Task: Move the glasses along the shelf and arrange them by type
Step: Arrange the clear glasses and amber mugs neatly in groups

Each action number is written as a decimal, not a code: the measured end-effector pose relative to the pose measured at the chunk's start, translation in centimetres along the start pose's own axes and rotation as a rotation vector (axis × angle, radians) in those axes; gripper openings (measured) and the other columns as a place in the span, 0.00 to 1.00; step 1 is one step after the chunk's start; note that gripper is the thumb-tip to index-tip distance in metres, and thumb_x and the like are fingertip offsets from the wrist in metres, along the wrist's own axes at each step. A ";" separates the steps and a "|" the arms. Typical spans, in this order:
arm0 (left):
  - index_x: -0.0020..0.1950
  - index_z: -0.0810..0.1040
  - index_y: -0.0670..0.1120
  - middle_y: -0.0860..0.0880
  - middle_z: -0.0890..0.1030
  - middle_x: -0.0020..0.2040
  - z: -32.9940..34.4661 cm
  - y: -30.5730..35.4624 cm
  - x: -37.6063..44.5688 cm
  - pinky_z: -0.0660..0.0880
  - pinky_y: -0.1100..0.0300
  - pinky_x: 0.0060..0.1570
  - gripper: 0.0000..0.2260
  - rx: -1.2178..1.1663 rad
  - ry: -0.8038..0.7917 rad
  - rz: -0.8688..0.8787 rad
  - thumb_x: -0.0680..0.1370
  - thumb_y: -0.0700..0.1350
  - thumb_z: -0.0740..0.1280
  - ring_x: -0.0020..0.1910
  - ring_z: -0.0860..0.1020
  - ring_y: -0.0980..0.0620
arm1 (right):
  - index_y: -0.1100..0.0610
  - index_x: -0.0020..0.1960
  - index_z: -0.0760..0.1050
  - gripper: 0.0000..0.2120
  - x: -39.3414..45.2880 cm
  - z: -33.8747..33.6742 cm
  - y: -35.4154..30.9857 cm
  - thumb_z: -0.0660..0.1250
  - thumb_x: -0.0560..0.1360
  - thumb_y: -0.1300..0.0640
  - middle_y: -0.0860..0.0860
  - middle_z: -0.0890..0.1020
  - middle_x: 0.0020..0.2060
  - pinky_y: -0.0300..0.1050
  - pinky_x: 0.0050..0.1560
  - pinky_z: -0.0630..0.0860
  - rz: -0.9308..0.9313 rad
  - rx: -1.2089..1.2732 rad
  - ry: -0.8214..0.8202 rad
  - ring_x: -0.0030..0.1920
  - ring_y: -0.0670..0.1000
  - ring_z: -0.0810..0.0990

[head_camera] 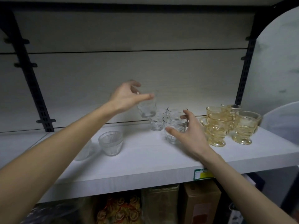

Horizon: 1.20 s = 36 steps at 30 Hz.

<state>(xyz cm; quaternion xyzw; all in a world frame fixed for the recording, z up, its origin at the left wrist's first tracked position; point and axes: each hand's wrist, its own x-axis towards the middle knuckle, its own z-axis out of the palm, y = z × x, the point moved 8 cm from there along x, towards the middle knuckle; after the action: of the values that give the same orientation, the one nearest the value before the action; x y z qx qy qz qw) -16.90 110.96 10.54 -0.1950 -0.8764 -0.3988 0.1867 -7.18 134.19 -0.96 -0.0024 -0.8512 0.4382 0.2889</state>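
My left hand (127, 96) pinches the rim of a clear dimpled glass (147, 109) and holds it tilted above the white shelf (145, 160). Three more clear dimpled glasses stand in a cluster below it; my right hand (189, 133) has its thumb and fingers spread around the front one (174, 131), and I cannot tell whether they touch it. Several amber footed cups (216, 128) stand at the right. A stack of clear ribbed cups (110, 143) sits at the left, with another clear glass (84, 151) partly hidden behind my left forearm.
The shelf has a pale back panel and black slotted uprights (32, 81) at both sides. A white round object (283, 120) stands at the far right end. A green price label (202, 174) sits on the front edge. Boxes and packets fill the shelf below.
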 end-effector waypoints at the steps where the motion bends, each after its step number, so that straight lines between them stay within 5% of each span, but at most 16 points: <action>1: 0.64 0.78 0.53 0.55 0.83 0.51 -0.1 0.3 0.7 0.79 0.50 0.60 0.45 -0.021 0.027 -0.002 0.54 0.78 0.73 0.53 0.83 0.53 | 0.51 0.80 0.59 0.47 0.0 0.0 0.0 0.78 0.69 0.40 0.45 0.74 0.67 0.40 0.57 0.69 0.001 -0.001 0.004 0.60 0.46 0.75; 6: 0.66 0.77 0.52 0.55 0.83 0.54 3.3 0.6 2.6 0.78 0.51 0.61 0.42 0.052 0.021 0.014 0.59 0.75 0.73 0.55 0.82 0.53 | 0.50 0.80 0.58 0.48 0.0 -0.4 0.3 0.78 0.68 0.38 0.46 0.74 0.69 0.43 0.61 0.73 0.000 -0.005 0.038 0.65 0.47 0.75; 22: 0.73 0.72 0.48 0.53 0.78 0.58 9.1 -2.3 2.6 0.75 0.53 0.62 0.56 0.259 -0.251 -0.038 0.51 0.79 0.67 0.57 0.78 0.50 | 0.49 0.75 0.67 0.44 0.3 -2.6 0.6 0.79 0.64 0.37 0.46 0.77 0.63 0.54 0.62 0.78 0.036 0.051 0.214 0.60 0.48 0.78; 32: 0.59 0.78 0.49 0.49 0.83 0.58 9.7 -3.3 1.6 0.77 0.51 0.60 0.45 0.197 -0.323 -0.062 0.50 0.74 0.74 0.56 0.81 0.48 | 0.53 0.76 0.64 0.42 6.1 -4.0 -4.1 0.76 0.70 0.39 0.50 0.73 0.65 0.50 0.62 0.76 -0.083 0.054 0.316 0.59 0.49 0.77; 36: 0.77 0.69 0.46 0.49 0.78 0.65 9.3 -3.6 1.4 0.75 0.52 0.66 0.61 0.190 -0.354 -0.105 0.49 0.73 0.74 0.62 0.79 0.48 | 0.55 0.76 0.64 0.43 8.8 -2.5 -3.0 0.77 0.69 0.40 0.52 0.73 0.67 0.52 0.64 0.74 -0.001 0.005 0.293 0.63 0.53 0.76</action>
<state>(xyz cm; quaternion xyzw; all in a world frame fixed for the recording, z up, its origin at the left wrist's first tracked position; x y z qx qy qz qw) -21.50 116.18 3.31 -0.1974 -0.9382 -0.2831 0.0263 -12.57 136.48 6.70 -0.0653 -0.7989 0.4351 0.4102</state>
